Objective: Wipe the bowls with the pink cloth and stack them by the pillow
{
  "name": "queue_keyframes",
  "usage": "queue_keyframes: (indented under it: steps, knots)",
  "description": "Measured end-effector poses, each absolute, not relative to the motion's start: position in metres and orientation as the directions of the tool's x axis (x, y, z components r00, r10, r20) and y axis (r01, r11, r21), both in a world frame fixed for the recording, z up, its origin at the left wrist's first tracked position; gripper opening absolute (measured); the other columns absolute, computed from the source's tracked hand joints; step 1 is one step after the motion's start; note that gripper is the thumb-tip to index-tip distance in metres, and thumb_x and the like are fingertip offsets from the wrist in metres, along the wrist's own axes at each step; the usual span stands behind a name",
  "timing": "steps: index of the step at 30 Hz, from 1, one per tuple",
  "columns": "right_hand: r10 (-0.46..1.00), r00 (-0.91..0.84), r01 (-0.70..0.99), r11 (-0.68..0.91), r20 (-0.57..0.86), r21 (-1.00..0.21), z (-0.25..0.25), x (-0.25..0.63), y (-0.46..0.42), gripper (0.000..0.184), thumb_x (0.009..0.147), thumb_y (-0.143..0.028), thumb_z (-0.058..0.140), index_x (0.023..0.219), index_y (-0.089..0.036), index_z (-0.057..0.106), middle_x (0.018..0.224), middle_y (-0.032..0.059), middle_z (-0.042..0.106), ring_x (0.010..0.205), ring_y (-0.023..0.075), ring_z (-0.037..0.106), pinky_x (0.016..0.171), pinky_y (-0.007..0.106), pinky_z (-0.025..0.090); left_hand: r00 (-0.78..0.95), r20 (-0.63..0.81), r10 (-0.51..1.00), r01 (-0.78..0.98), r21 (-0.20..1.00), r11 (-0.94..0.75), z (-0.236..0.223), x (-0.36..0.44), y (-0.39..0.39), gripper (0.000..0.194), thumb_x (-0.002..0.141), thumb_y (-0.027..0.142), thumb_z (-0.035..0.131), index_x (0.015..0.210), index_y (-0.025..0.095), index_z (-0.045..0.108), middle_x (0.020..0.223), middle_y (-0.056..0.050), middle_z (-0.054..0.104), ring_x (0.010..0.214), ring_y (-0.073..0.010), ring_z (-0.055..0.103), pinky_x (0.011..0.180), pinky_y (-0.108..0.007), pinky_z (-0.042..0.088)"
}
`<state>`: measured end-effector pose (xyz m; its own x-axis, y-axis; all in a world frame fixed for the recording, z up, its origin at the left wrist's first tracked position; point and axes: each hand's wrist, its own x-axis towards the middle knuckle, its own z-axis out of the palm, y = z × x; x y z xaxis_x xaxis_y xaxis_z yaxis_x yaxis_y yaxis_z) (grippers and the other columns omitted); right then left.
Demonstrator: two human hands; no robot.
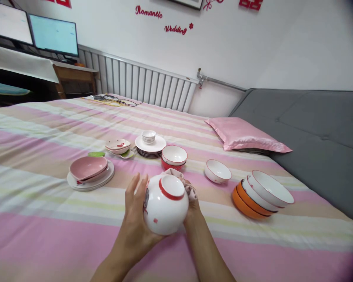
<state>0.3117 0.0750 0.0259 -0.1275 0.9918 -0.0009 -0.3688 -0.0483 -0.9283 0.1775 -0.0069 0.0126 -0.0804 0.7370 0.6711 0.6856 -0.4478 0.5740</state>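
Held in front of me is a white bowl [164,211], tilted so that its red-ringed foot faces up towards me. My left hand [135,211] grips its left side, fingers along the wall and the palm below. On the far right side, my right hand [192,199] holds a pale patterned cloth [190,191] against the bowl; most of its fingers are hidden behind the bowl and cloth. Just beyond stand two nested bowls, a white one [174,154] over a red one [173,165]. A single red-rimmed bowl [217,171] sits to the right.
At right, large white bowls [272,188] are stacked on orange bowls [248,203]. Leftward lie a pink dish [88,167] on white plates [111,176], heart-marked dishes [117,145], and small bowls [148,135] on stacked plates [160,143]. A pink pillow [244,133] and cables [114,100] lie farther back on the striped bed.
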Motion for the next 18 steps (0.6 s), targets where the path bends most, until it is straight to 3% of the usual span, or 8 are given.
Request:
queue_keyframes:
  steps: [3,6,8,12,15,18]
  knots:
    - [0.986,-0.157,-0.456,-0.123,-0.056,-0.881,0.021,0.309,0.078,0.026,0.061,-0.049,0.062,0.058,-0.024,0.057,0.057,0.0013,0.063,0.066,0.0238,0.061,0.068,0.039,0.051,-0.080,0.534,0.842,0.552,0.727,-0.409,0.009,0.177,-0.008,0.120,0.048,0.059,0.077,0.145,0.028,0.014,0.151,-0.019,0.015,0.137,-0.0426,0.016,0.098,-0.059,0.037]
    - [0.983,-0.164,-0.521,-0.155,-0.079,-0.840,0.016,0.308,0.077,0.027,0.059,-0.050,0.064,0.061,-0.024,0.059,0.061,0.0017,0.066,0.074,0.0253,0.063,0.072,0.039,0.051,-0.088,0.490,0.867,0.397,0.815,-0.421,0.009,0.175,-0.010,0.117,0.049,0.067,0.070,0.145,0.029,0.017,0.154,-0.014,0.006,0.139,-0.0406,0.008,0.100,-0.056,0.036]
    - [0.981,-0.171,-0.545,-0.167,-0.087,-0.822,0.014,0.306,0.073,0.028,0.063,-0.051,0.063,0.063,-0.024,0.060,0.062,0.0015,0.066,0.077,0.0256,0.063,0.073,0.038,0.050,-0.124,0.499,0.858,0.315,0.840,-0.443,0.008,0.173,-0.010,0.105,0.058,0.070,0.062,0.145,0.028,0.020,0.155,-0.012,0.007,0.140,-0.0384,0.007,0.104,-0.055,0.033]
    - [0.972,-0.226,-0.554,-0.176,-0.057,-0.813,0.015,0.294,0.060,0.023,0.073,-0.044,0.058,0.075,-0.023,0.065,0.065,0.0005,0.066,0.078,0.0231,0.063,0.070,0.033,0.049,-0.279,0.495,0.823,0.193,0.868,-0.457,0.008,0.161,-0.008,0.076,0.079,0.065,0.042,0.143,0.027,0.028,0.152,-0.009,0.024,0.138,-0.0345,0.019,0.109,-0.053,0.025]
    - [0.956,-0.292,-0.523,-0.170,-0.013,-0.835,0.012,0.284,0.051,0.032,0.080,-0.043,0.053,0.099,-0.021,0.066,0.074,0.0010,0.067,0.073,0.0198,0.063,0.065,0.029,0.048,-0.349,0.518,0.781,0.188,0.855,-0.483,0.012,0.149,-0.007,0.069,0.082,0.065,0.035,0.141,0.028,0.033,0.150,-0.007,0.030,0.137,-0.0332,0.023,0.110,-0.051,0.025]
    - [0.953,-0.303,-0.403,-0.144,-0.017,-0.904,0.003,0.278,0.048,0.045,0.083,-0.052,0.044,0.105,-0.018,0.064,0.064,0.0010,0.064,0.060,0.0176,0.060,0.057,0.028,0.046,-0.278,0.624,0.730,0.350,0.774,-0.528,0.022,0.143,-0.009,0.070,0.080,0.066,0.038,0.139,0.029,0.036,0.152,-0.005,0.024,0.139,-0.0337,0.017,0.110,-0.050,0.025]
